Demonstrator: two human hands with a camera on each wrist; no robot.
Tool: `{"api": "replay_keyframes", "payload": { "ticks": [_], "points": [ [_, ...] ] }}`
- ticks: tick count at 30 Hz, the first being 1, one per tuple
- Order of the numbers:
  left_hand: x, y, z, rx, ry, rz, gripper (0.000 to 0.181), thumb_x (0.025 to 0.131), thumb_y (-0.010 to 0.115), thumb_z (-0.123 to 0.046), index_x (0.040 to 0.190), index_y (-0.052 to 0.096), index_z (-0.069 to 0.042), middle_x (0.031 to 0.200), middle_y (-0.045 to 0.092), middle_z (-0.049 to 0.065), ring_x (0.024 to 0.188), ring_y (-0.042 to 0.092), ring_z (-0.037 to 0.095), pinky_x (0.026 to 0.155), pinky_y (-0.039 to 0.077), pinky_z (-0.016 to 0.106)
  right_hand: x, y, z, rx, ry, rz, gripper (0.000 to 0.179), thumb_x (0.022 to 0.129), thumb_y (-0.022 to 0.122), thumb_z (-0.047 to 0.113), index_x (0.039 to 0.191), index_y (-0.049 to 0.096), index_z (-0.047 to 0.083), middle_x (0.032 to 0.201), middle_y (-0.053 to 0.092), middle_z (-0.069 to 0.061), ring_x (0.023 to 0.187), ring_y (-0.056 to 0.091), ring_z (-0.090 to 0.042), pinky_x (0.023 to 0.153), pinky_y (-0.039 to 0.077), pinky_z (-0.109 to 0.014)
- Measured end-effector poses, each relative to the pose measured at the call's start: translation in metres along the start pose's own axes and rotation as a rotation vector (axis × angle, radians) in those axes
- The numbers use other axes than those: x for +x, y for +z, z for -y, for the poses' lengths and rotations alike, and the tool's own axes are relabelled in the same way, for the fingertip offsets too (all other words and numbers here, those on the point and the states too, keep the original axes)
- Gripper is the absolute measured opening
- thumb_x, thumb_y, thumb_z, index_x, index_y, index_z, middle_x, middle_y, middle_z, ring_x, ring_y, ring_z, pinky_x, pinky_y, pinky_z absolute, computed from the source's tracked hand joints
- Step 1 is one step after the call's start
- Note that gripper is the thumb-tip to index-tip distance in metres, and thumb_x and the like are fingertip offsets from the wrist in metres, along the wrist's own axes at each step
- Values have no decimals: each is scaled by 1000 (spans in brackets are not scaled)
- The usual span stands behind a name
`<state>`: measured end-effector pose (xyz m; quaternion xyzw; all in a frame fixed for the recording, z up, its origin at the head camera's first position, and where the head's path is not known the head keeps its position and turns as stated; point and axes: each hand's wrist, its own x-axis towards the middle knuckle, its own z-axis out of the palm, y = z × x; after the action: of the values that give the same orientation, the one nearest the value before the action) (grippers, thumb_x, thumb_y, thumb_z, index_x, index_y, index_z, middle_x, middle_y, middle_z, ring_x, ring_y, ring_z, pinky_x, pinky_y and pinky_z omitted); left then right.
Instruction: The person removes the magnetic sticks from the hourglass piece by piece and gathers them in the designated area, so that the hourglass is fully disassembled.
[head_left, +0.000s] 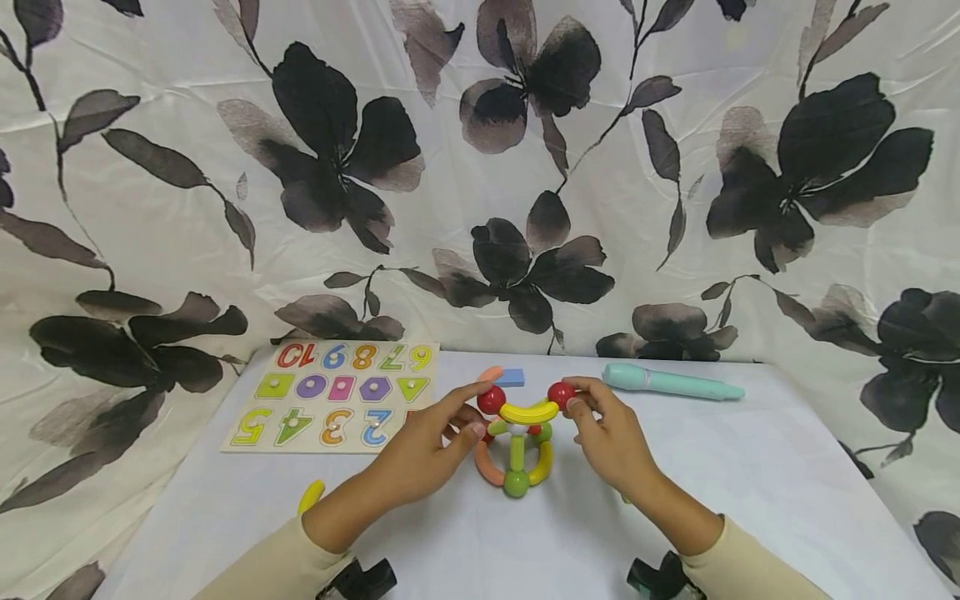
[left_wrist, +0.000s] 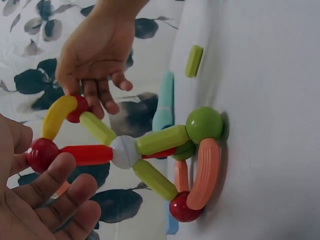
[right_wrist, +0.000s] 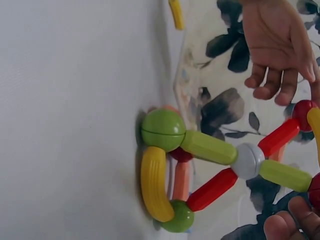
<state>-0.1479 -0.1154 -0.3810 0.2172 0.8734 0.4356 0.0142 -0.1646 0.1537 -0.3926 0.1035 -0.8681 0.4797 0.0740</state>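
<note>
A toy frame of coloured balls and sticks stands on the table, its sticks meeting at a white ball (left_wrist: 125, 151). Green balls (head_left: 516, 483) and curved sticks form its base. On top, a curved yellow stick (head_left: 528, 413) joins two red balls. My left hand (head_left: 427, 450) pinches the left red ball (head_left: 491, 400) between thumb and index finger, its other fingers loosely bent. The right red ball (head_left: 560, 394) is between the thumb and fingers of my right hand (head_left: 615, 440). A red stick (left_wrist: 87, 155) and a green stick (right_wrist: 285, 175) run from the white ball to these red balls.
A number and shape puzzle board (head_left: 318, 404) lies at the back left. Behind the frame is a blue block (head_left: 513, 377); a teal pen-shaped object (head_left: 672, 382) lies at the back right. A loose yellow stick (head_left: 311, 496) and a green stick (left_wrist: 194, 61) rest on the table near the forearms.
</note>
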Motion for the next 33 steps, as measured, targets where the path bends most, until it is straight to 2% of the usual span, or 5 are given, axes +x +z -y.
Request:
{"api": "replay_keyframes", "payload": {
  "ticks": [7,15,21,26,33],
  "points": [
    [-1,1,-2,52,50,-31,51,103,64,-22,152,49,-23,102,65,-15,95,60,8,81,55,37,5,-2,-2,25,37,16,32,108,46,17,135,59,9,110,71,-7,100,66,-30,69,59,-29],
    [11,2,6,183,38,-187,56,95,75,-11,146,58,-27,104,57,-4,90,55,12,78,57,33,6,-2,-3,36,51,22,33,107,47,19,136,58,8,113,71,-8,103,65,-32,71,60,-35],
    [21,7,15,137,35,-192,49,95,74,-9,139,66,-28,117,50,2,96,56,18,82,58,38,6,-1,-3,49,59,25,32,108,47,19,136,58,8,113,71,-8,104,65,-32,72,61,-35],
    [25,8,16,130,66,-194,44,96,72,-5,134,69,-28,128,50,4,101,59,18,86,58,34,6,0,-4,47,57,21,31,108,47,18,135,59,8,111,71,-7,103,65,-32,71,60,-31],
    [28,9,16,105,71,-188,37,98,69,-5,130,70,-23,134,53,3,101,60,14,87,57,31,6,-1,-3,46,56,23,31,108,47,17,135,58,8,111,71,-7,102,65,-31,72,61,-37]
  ]
}}
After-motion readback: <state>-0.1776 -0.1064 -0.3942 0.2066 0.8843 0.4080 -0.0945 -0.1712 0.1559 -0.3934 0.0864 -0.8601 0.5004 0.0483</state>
